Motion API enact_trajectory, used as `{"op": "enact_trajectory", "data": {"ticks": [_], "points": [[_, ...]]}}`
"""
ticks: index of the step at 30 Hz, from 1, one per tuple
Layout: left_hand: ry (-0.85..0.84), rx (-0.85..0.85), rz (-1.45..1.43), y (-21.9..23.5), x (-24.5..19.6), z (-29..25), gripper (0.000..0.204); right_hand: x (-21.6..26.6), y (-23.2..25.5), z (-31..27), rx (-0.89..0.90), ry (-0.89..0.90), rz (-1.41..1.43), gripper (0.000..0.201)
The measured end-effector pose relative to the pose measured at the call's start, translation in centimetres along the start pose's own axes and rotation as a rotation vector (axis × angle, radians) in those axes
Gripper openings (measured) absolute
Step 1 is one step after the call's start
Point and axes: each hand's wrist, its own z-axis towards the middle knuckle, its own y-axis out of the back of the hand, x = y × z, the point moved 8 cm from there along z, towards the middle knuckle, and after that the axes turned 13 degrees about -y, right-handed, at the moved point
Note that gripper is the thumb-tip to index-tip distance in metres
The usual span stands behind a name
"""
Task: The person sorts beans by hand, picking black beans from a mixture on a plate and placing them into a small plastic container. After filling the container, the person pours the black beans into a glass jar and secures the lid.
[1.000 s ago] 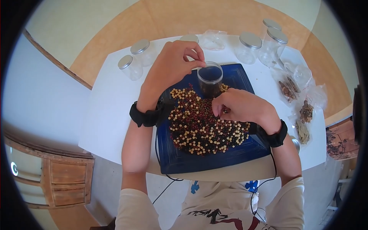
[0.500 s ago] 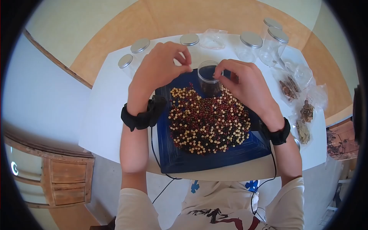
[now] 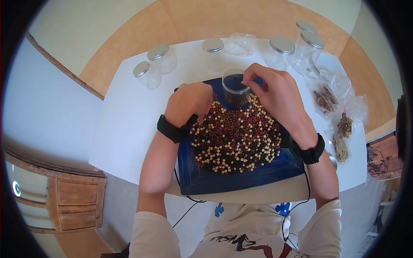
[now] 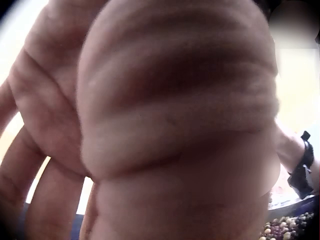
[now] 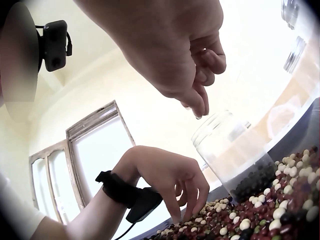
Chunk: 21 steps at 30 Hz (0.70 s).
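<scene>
Dark, red and cream beans [image 3: 234, 142] lie mixed on a blue tray [image 3: 206, 182]. A clear lidless jar [image 3: 236, 92], standing at the pile's far edge, holds black beans, seen through its wall in the right wrist view. My right hand [image 3: 282, 96] hangs over its rim with thumb and fingertips close together; no bean shows between them. At the pile's upper left, my left hand [image 3: 188, 103] points down, and in the right wrist view its loosely bent fingers [image 5: 189, 196] touch the beans. The left wrist view is mostly filled by my palm [image 4: 55, 95].
Silver-lidded jars [image 3: 160, 60] stand along the table's back left, with another [image 3: 213, 53] behind the tray and several [image 3: 280, 53] at the back right. Plastic bags [image 3: 238, 44] lie at the back, and bags of dried pieces [image 3: 344, 124] at the right. Cables hang at the front edge.
My left hand has moved from beside the jar down to the beans. My right hand has risen from the pile to the jar; the dark speck at its fingertips no longer shows.
</scene>
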Motion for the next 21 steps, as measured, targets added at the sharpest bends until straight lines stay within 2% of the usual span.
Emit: {"op": "enact_trajectory", "data": {"ticks": [8, 10, 14, 16, 17, 19, 21], "points": [[0.004, -0.001, 0.025, -0.2, -0.3, 0.2, 0.028, 0.4, 0.5, 0.0, 0.022, 0.049, 0.039, 0.014], [-0.005, -0.041, 0.063, -0.3, -0.2, 0.1, 0.027, 1.2, 0.5, -0.2, 0.129, 0.072, 0.114, 0.013], [-0.015, -0.021, 0.055, -0.7, 0.2, 0.3, 0.026, 2.0, 0.5, -0.4, 0.214, 0.093, 0.107, 0.012], [-0.030, -0.139, 0.090, 0.4, -0.2, -0.4, 0.025, 2.1, 0.1, -0.5, 0.275, 0.085, 0.123, 0.011], [-0.030, -0.138, 0.090, 0.9, -0.2, -0.7, 0.025, 2.1, 0.0, -0.5, 0.275, 0.085, 0.123, 0.011], [-0.151, -0.079, -0.017, 1.7, -1.0, -1.0, 0.020, 2.3, 0.0, -0.6, 0.283, 0.117, 0.119, 0.010], [-0.192, -0.085, -0.099, 1.3, 0.4, -0.3, 0.020, 2.1, -0.2, -0.6, 0.330, 0.099, 0.096, 0.009]]}}
